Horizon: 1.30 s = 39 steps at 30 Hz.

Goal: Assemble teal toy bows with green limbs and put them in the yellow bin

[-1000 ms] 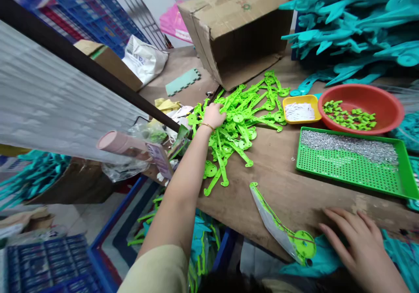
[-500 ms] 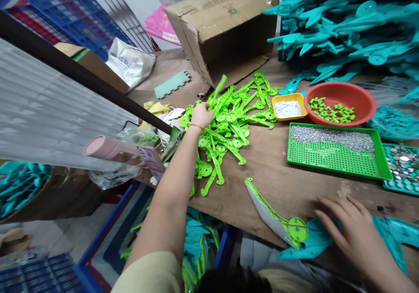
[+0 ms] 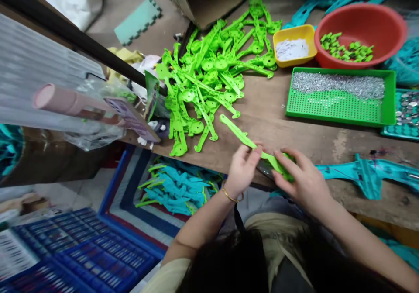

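Near the table's front edge, a long lime-green plastic arm piece [image 3: 236,130] lies between my two hands. My left hand [image 3: 242,167] pinches it near the middle, fingers closed. Around its wider, rounded end, my right hand [image 3: 303,177] has its thumb and fingers closed. Under the piece shows a bit of a greyish, shiny part [image 3: 266,169], mostly covered. A teal plastic part [image 3: 369,175] with thin wires lies right of my right hand. Beyond my left hand spreads a heap of similar lime-green pieces [image 3: 214,63].
A green perforated tray [image 3: 327,109] holds small silvery pieces. Behind it are a red bowl [image 3: 389,26] with small green-and-black parts and a yellow dish [image 3: 296,60]. A phone [image 3: 132,118] leans at left. A blue crate [image 3: 113,177] with teal and green parts stands below.
My left hand has come back from the heap with a lime-green piece. My right hand has shifted left off the teal part and closed on that piece. The view has tilted downward.
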Available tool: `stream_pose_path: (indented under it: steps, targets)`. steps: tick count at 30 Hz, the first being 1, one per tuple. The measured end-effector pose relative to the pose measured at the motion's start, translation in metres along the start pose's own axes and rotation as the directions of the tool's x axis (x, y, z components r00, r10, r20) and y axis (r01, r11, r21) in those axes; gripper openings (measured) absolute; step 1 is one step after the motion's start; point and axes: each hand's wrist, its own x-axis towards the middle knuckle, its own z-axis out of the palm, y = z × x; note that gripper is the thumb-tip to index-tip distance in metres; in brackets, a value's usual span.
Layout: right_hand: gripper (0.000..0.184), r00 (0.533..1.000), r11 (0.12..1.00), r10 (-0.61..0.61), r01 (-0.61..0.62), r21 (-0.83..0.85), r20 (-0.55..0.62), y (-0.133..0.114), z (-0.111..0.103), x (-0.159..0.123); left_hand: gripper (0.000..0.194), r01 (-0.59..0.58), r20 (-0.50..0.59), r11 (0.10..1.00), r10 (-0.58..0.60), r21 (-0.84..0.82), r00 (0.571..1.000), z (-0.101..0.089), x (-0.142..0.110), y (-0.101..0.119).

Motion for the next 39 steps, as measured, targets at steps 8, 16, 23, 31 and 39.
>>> stream_pose_path:
  steps: [8, 16, 23, 31, 39]
  targets:
    - [0.035, 0.981, 0.980, -0.031, 0.067, -0.189, 0.190, 0.014, -0.004, -0.029, 0.018, 0.107, -0.126, 0.933, -0.068, 0.344, 0.990, -0.043, 0.050, -0.012]
    - [0.037, 0.968, 0.975, -0.033, 0.086, -0.205, 0.248, 0.005, -0.005, -0.028, 0.012, 0.154, -0.099, 0.911, -0.125, 0.382, 0.987, -0.033, 0.051, -0.003]
    - [0.040, 0.969, 0.977, 0.013, 0.040, -0.209, 0.247, -0.002, -0.003, -0.034, 0.019, 0.162, -0.108, 0.912, -0.131, 0.376, 0.986, -0.033, 0.052, -0.001]
    - [0.039, 0.969, 0.981, 0.089, -0.045, -0.189, 0.232, -0.012, 0.001, -0.036, 0.018, 0.148, -0.099, 0.897, -0.118, 0.417, 0.988, -0.035, 0.053, -0.001]
    - [0.041, 0.975, 0.985, 0.112, -0.084, -0.149, 0.193, -0.015, 0.004, -0.039, 0.022, 0.121, -0.092, 0.884, -0.089, 0.451, 0.992, -0.038, 0.053, -0.003]
